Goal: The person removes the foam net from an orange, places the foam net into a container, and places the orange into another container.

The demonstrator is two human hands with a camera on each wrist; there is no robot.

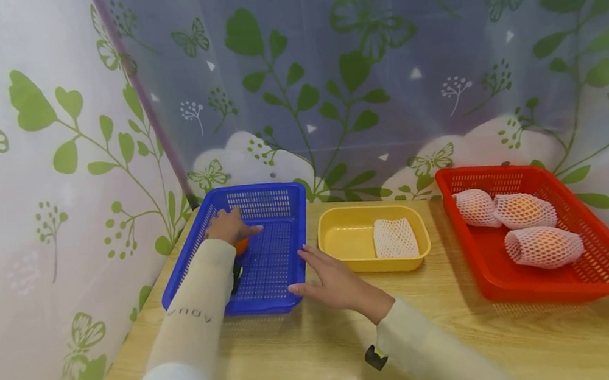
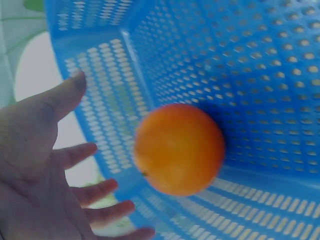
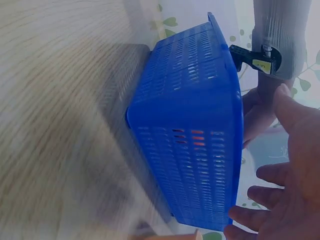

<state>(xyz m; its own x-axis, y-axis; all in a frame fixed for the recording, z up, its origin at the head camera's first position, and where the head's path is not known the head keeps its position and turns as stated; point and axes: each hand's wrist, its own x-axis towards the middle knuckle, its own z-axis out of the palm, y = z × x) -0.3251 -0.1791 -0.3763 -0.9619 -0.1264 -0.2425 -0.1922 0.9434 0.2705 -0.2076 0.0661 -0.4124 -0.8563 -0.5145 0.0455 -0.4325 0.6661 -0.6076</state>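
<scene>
An orange [image 2: 180,150] lies inside the blue basket [image 1: 279,305], close to its perforated wall. Over it my left hand [image 1: 228,227] reaches into the basket with fingers spread, apart from the fruit in the left wrist view. That hand hides most of the orange in the head view. My right hand [image 1: 335,277] is at the basket's right side, thumb and fingers extended and holding nothing. Its fingertips are at the rim; whether they touch it I cannot tell. Through the basket's slots, a bit of orange colour shows in the right wrist view.
A yellow tray [image 1: 342,241] with a white foam net [image 1: 395,238] stands right of the blue basket. Farther right, a red basket [image 1: 488,270] holds several net-wrapped fruits [image 1: 544,247]. Patterned curtains [image 1: 295,93] hang behind the wooden table [image 1: 310,361].
</scene>
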